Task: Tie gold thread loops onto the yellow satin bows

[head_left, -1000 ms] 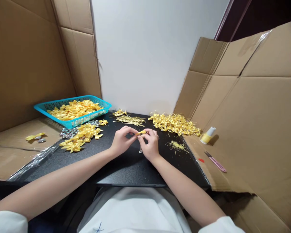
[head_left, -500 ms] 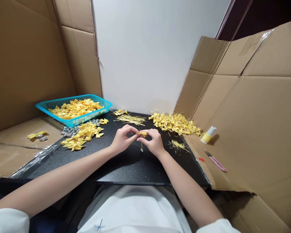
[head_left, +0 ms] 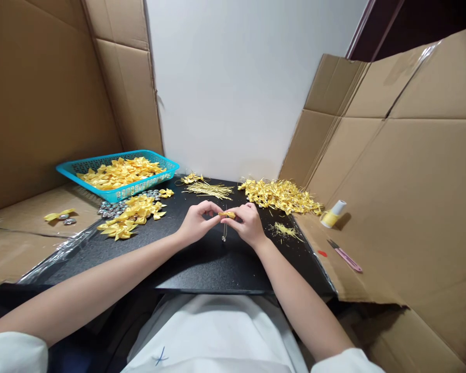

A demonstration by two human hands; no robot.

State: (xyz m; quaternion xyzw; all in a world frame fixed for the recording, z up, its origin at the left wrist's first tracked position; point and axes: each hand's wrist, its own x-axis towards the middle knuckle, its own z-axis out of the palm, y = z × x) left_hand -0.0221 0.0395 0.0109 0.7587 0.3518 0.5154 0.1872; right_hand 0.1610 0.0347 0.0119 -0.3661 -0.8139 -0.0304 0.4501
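Between my two hands, above the black tabletop (head_left: 217,272), is a small yellow ribbon bow (head_left: 228,214). My left hand (head_left: 197,220) pinches its left side with thumb and forefinger. On the other side my right hand (head_left: 249,223) grips it in a closed pinch, hiding part of the ribbon. A thin cord hangs below the bow with a small shiny bead (head_left: 223,239) at its end. A fine dark line, perhaps a needle or thread, sticks up behind the bow; it is too thin to make out.
A blue basket (head_left: 118,194) of yellow bows stands at the back left, with loose bows (head_left: 134,215) and silvery pieces (head_left: 111,209) before it. Golden cords (head_left: 209,190) lie behind my hands. Rightward are finished-looking bows (head_left: 279,197), thread scraps (head_left: 285,230), a thread spool (head_left: 333,214) and a pink-handled cutter (head_left: 345,256).
The bow has turned slightly in my fingers, and the hanging bead has swung a little left. Both hands keep their pinch in nearly the same place.
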